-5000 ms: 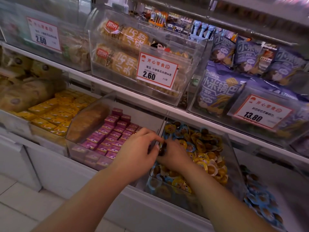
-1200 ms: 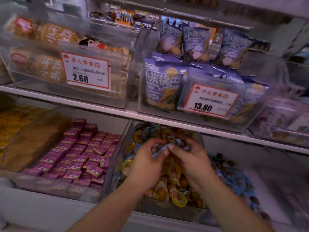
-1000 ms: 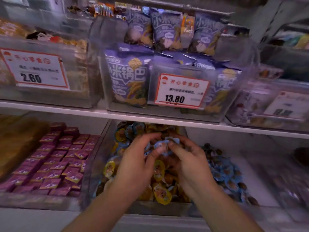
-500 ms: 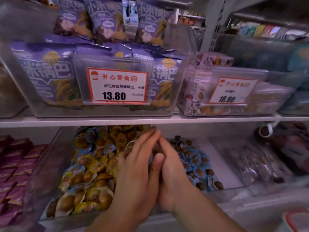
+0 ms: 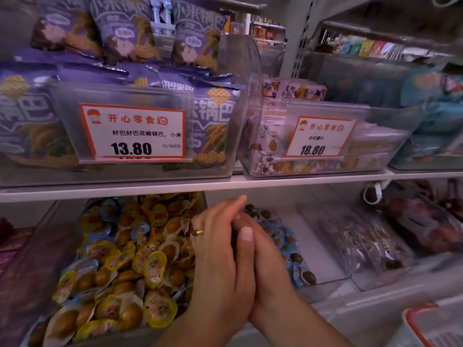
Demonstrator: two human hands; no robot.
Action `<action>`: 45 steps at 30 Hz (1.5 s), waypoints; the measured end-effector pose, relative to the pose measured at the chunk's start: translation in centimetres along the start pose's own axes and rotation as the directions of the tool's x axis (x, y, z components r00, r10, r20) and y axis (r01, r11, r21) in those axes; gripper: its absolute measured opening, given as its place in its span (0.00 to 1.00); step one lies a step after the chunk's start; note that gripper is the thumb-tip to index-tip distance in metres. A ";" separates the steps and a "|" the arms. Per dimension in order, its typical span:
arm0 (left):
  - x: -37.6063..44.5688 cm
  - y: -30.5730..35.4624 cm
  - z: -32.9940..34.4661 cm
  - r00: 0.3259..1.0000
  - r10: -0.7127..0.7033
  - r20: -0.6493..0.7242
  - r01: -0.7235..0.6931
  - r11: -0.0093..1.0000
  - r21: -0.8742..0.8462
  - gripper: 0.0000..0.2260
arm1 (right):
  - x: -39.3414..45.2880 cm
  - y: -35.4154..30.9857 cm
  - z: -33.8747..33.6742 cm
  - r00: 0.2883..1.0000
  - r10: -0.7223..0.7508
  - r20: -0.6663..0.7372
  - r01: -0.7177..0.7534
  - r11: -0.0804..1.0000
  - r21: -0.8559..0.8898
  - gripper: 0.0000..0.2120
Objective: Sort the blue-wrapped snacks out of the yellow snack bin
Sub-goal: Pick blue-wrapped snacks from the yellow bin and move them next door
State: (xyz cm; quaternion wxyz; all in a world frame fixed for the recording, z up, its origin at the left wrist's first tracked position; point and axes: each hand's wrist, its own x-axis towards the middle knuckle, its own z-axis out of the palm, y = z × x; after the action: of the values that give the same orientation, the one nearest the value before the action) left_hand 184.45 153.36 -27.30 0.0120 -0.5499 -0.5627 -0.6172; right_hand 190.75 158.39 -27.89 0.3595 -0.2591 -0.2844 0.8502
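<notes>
The clear yellow snack bin [image 5: 60,229] on the lower shelf is heaped with yellow-wrapped snacks [image 5: 152,269]. A few blue-wrapped snacks [image 5: 141,229] lie among them near the back. To its right, a second clear bin [image 5: 318,254] holds more blue-wrapped snacks [image 5: 299,274]. My left hand [image 5: 218,259], with a ring, and my right hand [image 5: 269,261] are pressed palm to palm with straight fingers. They hover over the divide between the two bins. Whatever lies between the palms is hidden.
The white shelf edge [image 5: 275,182] runs just above my fingertips. Above it stand a bin of purple bags [image 5: 213,126] tagged 13.80 and another bin [image 5: 265,146] tagged 18.80. Further right on the lower shelf is a clear bin of dark packets [image 5: 363,244]. Pink packs [image 5: 10,244] sit at far left.
My hands lifted from the yellow snack pile with blue wrappers between the fingers, then closed flat together and drifted right. The camera panned right too.
</notes>
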 end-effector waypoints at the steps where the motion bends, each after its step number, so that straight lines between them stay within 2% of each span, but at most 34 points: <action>1: 0.1 -0.3 0.5 0.999 -0.018 0.032 0.015 0.994 0.107 0.18 | 0.3 -0.4 -0.6 1.000 0.006 -0.022 -0.006 1.000 0.025 0.21; 3: 0.4 -1.0 1.2 0.984 -0.073 0.165 0.005 0.925 0.379 0.20 | 1.1 -0.7 -1.8 0.996 0.023 -0.086 -0.015 0.996 0.084 0.20; 4: 0.6 -1.3 1.5 0.964 -0.093 0.248 -0.042 0.871 0.489 0.22 | 1.0 -0.5 -2.2 0.992 0.008 -0.128 -0.001 0.998 0.056 0.19; 5: 0.8 -1.5 1.6 0.941 -0.114 0.318 -0.093 0.818 0.567 0.24 | 1.2 -0.5 -2.8 0.992 0.023 -0.121 -0.016 0.998 0.063 0.15; 7: 1.1 -1.9 1.8 0.908 -0.163 0.385 -0.134 0.758 0.638 0.26 | 2.2 -0.6 -3.1 0.974 -0.034 -0.224 0.026 0.999 -0.042 0.10; 9: 1.3 -2.4 1.5 0.908 -0.161 0.388 -0.098 0.816 0.569 0.25 | 3.7 -1.1 -2.8 0.963 -0.049 -0.266 0.040 0.998 -0.040 0.13; 11: 1.6 -3.0 0.4 0.930 -0.132 0.344 -0.006 0.928 0.374 0.22 | 5.9 -2.3 -2.5 0.934 -0.070 -0.351 0.044 0.996 -0.081 0.16; 12: 1.6 -3.4 -0.5 0.941 -0.128 0.313 0.028 0.951 0.307 0.19 | 7.0 -3.2 -2.4 0.918 -0.076 -0.389 0.033 0.993 -0.114 0.16; 15: 1.5 -4.9 -4.2 0.962 -0.114 0.250 0.023 0.939 0.342 0.14 | 9.9 -5.3 -2.7 0.921 -0.010 -0.390 -0.050 0.988 -0.145 0.19; 17: 1.2 -6.0 -7.2 0.960 -0.131 0.248 0.021 0.915 0.403 0.13 | 11.0 -5.6 -3.2 0.920 -0.017 -0.391 -0.133 0.926 -0.354 0.21; 19: 0.8 -6.8 -10.0 0.951 -0.171 0.258 0.038 0.892 0.451 0.14 | 11.6 -5.3 -3.6 0.900 -0.149 -0.409 -0.145 0.783 -0.605 0.17; 22: 0.5 -7.5 -13.0 0.928 -0.271 0.255 0.099 0.840 0.533 0.16 | 11.2 -5.0 -3.2 0.863 -0.386 -0.325 0.014 0.662 -0.750 0.07; 23: 0.3 -7.6 -13.8 0.918 -0.298 0.262 0.106 0.821 0.561 0.17 | 10.7 -5.0 -2.7 0.850 -0.453 -0.269 0.079 0.615 -0.784 0.07; 26: -0.6 -8.0 -15.8 0.859 -0.409 0.308 0.121 0.746 0.655 0.24 | 8.3 -3.8 -0.5 0.778 -0.626 -0.052 0.308 0.452 -0.837 0.14; 28: -1.6 -8.3 -16.5 0.818 -0.481 0.317 0.131 0.692 0.710 0.28 | 6.2 -2.0 1.5 0.737 -0.659 0.152 0.411 0.258 -0.874 0.12; 31: -3.1 -9.1 -16.9 0.800 -0.494 0.340 0.088 0.658 0.748 0.28 | 4.3 1.4 4.6 0.737 -0.516 0.436 0.501 -0.016 -0.865 0.10; 33: -3.5 -9.5 -17.2 0.819 -0.469 0.329 0.091 0.673 0.734 0.24 | 5.1 3.5 6.9 0.777 -0.355 0.521 0.502 -0.151 -0.852 0.16; 37: -3.8 -9.5 -17.4 0.850 -0.436 0.297 0.123 0.712 0.691 0.23 | 10.7 6.6 11.4 0.861 -0.026 0.508 0.444 -0.450 -0.775 0.30; 40: -3.8 -9.7 -17.3 0.842 -0.453 0.292 0.148 0.716 0.682 0.23 | 15.1 7.4 13.5 0.842 0.091 0.531 0.470 -0.608 -0.640 0.37; 45: -3.0 -9.9 -17.1 0.831 -0.498 0.246 0.263 0.742 0.616 0.23 | 18.8 8.4 14.7 0.848 0.278 0.452 0.504 -0.687 -0.523 0.45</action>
State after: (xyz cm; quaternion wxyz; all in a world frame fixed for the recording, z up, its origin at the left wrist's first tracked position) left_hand 168.04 143.07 -32.06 -0.0709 -0.5047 -0.8101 -0.2897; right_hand 165.94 163.37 -27.59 -0.0312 -0.1774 -0.9834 0.0193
